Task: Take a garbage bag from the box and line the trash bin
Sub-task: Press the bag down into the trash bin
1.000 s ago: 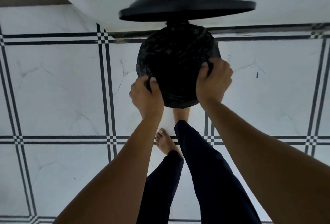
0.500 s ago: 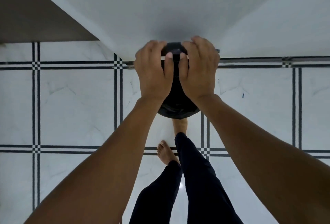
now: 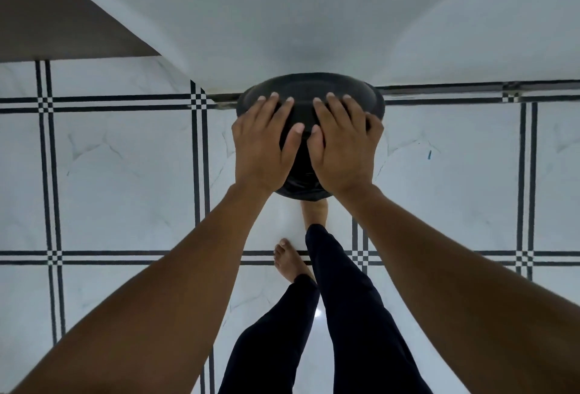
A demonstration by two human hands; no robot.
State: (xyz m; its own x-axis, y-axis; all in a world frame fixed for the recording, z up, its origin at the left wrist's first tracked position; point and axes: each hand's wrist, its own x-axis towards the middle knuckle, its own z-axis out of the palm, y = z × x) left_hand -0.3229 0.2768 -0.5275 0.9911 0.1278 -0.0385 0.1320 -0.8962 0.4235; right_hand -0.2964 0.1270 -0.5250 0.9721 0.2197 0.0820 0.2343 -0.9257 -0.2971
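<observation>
Black plastic of the garbage bag (image 3: 301, 186) shows only below the wrists, wrapped round the trash bin (image 3: 298, 155) on the tiled floor (image 3: 125, 174). Left hand (image 3: 262, 145) and right hand (image 3: 343, 149) lie flat, fingers straight, on the lid (image 3: 310, 89). Pressing could trap loose film under it (or tilt the bin).

White marble-look floor tiles (image 3: 125, 174) crossed by paired dark lines, a white wall (image 3: 282, 17) at the far side, a brown surface (image 3: 47, 23) at far left, and near-centre dark trouser legs (image 3: 345, 315) with bare feet (image 3: 290, 260).
</observation>
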